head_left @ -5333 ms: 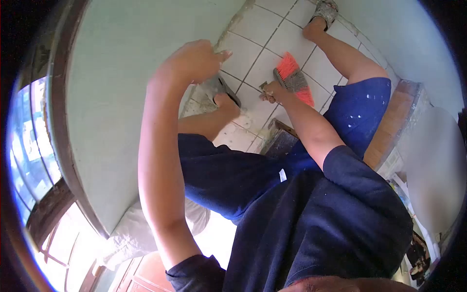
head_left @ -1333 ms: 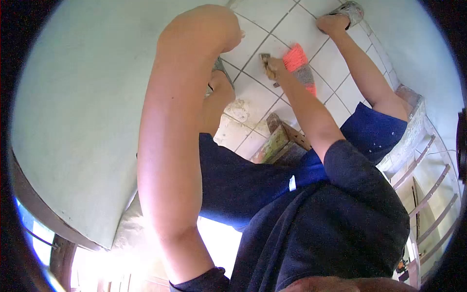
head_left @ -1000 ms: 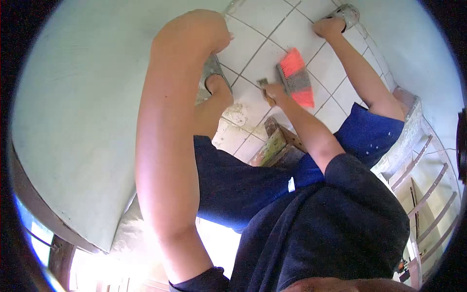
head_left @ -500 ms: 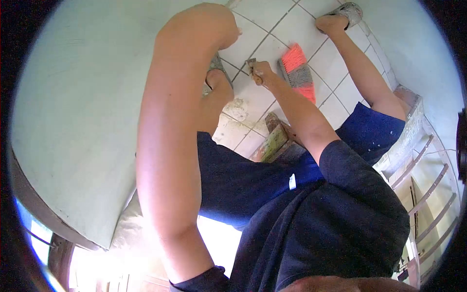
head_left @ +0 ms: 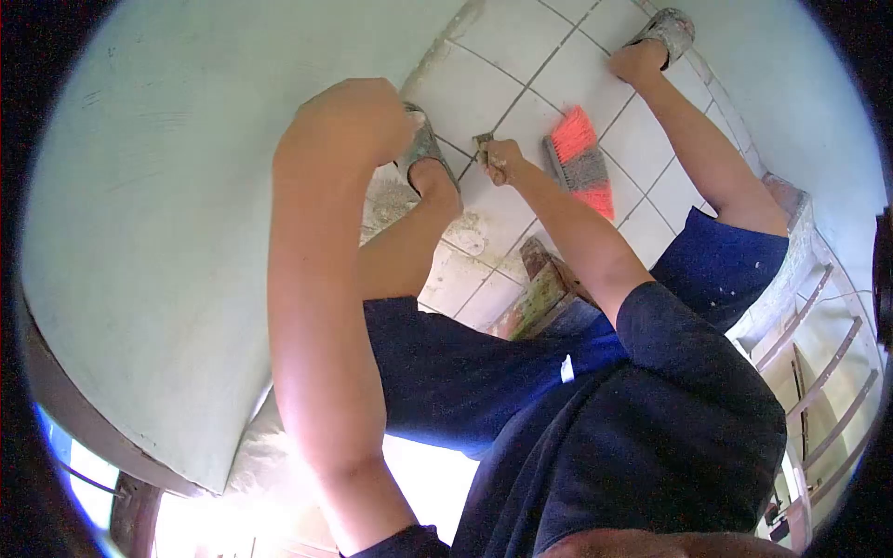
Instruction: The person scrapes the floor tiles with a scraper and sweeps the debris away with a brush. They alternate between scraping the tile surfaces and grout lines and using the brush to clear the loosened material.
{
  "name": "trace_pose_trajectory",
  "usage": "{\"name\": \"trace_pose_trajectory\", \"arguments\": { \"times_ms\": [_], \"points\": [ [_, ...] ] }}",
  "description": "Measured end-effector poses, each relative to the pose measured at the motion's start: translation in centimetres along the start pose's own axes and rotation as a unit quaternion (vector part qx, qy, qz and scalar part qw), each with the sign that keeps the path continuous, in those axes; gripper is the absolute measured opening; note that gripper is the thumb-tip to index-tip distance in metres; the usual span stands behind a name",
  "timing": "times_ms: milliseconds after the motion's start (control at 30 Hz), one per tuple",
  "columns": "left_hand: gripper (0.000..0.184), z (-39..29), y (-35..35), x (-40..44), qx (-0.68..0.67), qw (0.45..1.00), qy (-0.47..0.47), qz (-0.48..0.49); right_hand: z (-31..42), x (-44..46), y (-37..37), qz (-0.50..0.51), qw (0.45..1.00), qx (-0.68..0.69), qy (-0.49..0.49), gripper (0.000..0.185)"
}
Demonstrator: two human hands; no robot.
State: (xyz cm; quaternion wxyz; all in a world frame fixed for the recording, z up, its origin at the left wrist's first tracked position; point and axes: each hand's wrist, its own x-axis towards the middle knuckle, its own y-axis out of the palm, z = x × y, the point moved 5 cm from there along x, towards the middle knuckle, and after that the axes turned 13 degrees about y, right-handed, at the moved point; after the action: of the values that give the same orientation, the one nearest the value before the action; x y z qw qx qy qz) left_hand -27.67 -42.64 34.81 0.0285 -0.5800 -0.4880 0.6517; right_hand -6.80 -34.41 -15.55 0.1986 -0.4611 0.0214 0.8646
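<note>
My left hand is closed in front of the pale green wall, with its fingers turned away from me. A small whitish bit shows at its fingertips, but I cannot make out what it holds. Lower and to the right, my right hand grips a small, flat, grey, dirt-crusted scraper-like tool above the tiled floor. Fingers of the right hand are smeared with pale paste. A broom head with orange and grey bristles lies on the tiles just right of that hand.
White floor tiles with dark joints carry pale stains near my left foot. My right foot stands by the far wall. A worn wooden piece is between my legs. Wooden rails stand at right; the green wall fills the left.
My left hand has come down along the wall, uncovering more of my left foot and the floor. My right hand keeps the tool in nearly the same spot. The view has shifted slightly.
</note>
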Motion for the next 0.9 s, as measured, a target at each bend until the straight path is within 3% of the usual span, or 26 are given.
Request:
{"name": "trace_pose_trajectory", "arguments": {
  "times_ms": [33,67,100,133,167,267,300,333,367,467,633,700,733,800,833,900],
  "points": [
    [0.056,0.1,0.0,0.0,0.002,1.0,0.0,0.002,-0.2,1.1,1.1,0.01,0.932,-0.304,-0.195,0.019],
    [0.056,0.1,-0.1,-0.3,-0.011,1.0,-0.004,0.006,2.4,-0.9,0.7,0.071,0.982,-0.167,-0.048,0.019],
    [0.056,0.0,0.1,-0.7,-0.025,1.0,-0.008,0.009,5.3,-3.8,0.3,0.09,0.988,0.052,0.116,0.019],
    [0.056,0.1,0.9,-0.9,-0.024,1.0,-0.005,0.014,8.7,-7.5,-0.2,0.046,0.942,0.223,0.245,0.02],
    [0.055,0.3,1.7,-0.7,-0.011,1.0,0.013,-0.005,8.0,-7.6,-0.2,0.043,0.944,0.224,0.239,0.02],
    [0.054,1.5,1.5,-0.5,-0.011,1.0,0.017,-0.009,3.5,-3.9,0.0,-0.053,0.997,-0.062,-0.013,0.019],
    [0.054,1.6,1.6,-0.6,-0.024,1.0,0.004,0.018,5.2,-4.7,-0.2,-0.053,0.997,-0.062,-0.011,0.019],
    [0.054,1.5,1.4,-0.6,-0.024,0.999,0.004,0.021,6.2,-5.0,-0.2,-0.008,0.987,0.118,0.107,0.018],
    [0.054,1.1,0.9,-1.0,-0.038,0.999,-0.013,0.024,5.4,-5.2,0.4,0.036,0.929,0.293,0.224,0.018],
    [0.054,0.5,1.1,-1.6,-0.035,0.999,-0.014,0.02,6.0,-3.9,0.9,0.084,0.913,0.346,0.199,0.015],
    [0.055,1.1,1.3,-1.8,-0.027,1.0,-0.007,-0.003,3.1,-6.4,0.7,-0.025,0.943,0.183,0.277,0.026],
    [0.055,0.9,1.2,-1.7,-0.026,0.999,-0.015,0.011,3.8,-3.5,0.3,-0.021,0.975,0.17,0.144,0.028],
    [0.055,0.6,1.3,-1.6,-0.028,0.999,-0.017,0.017,4.4,-2.5,-0.3,-0.019,0.974,0.169,0.15,0.028],
    [0.055,0.3,1.6,-1.8,-0.037,0.998,-0.021,0.036,7.5,-1.8,-0.8,0.116,0.928,0.331,0.127,0.025],
    [0.055,0.6,1.7,-1.9,-0.039,0.999,-0.023,0.028,8.1,-2.5,-0.8,0.117,0.93,0.327,0.12,0.025],
    [0.053,1.0,1.9,-1.6,-0.01,1.0,0.0,0.006,7.4,-5.9,-1.9,-0.049,0.968,0.166,0.179,0.02]
  ]
}}
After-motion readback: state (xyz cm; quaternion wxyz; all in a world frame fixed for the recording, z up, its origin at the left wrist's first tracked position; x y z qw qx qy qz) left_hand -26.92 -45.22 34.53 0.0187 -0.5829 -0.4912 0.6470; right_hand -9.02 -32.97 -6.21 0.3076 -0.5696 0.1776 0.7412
